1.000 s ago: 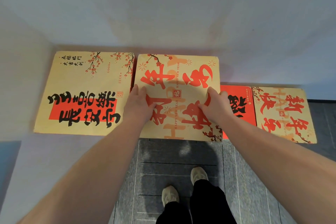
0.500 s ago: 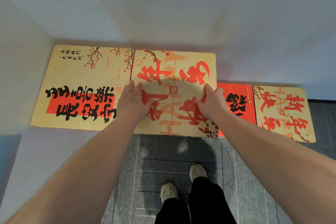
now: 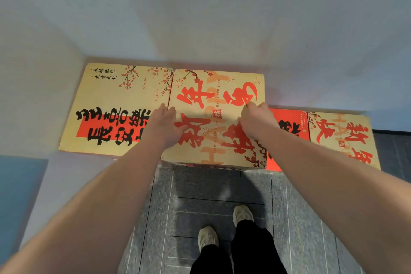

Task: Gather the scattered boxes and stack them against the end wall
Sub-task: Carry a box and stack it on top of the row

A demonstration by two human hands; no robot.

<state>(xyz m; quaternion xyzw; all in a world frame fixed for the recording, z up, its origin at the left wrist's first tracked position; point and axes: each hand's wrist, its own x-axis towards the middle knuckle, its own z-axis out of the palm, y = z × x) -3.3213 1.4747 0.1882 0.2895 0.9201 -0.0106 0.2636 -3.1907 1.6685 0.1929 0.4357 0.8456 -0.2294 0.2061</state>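
Pressing flat printed cardboard box (image 3: 216, 118).

At frame centre, my tan box (image 3: 219, 115) bears red calligraphy and plum blossoms; the left box (image 3: 115, 107) has black characters over a red band; grey floor (image 3: 220, 196) below.

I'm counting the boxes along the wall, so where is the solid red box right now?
In the head view, the red box sits right of centre against the end wall, lower, between the middle box and the rightmost box.
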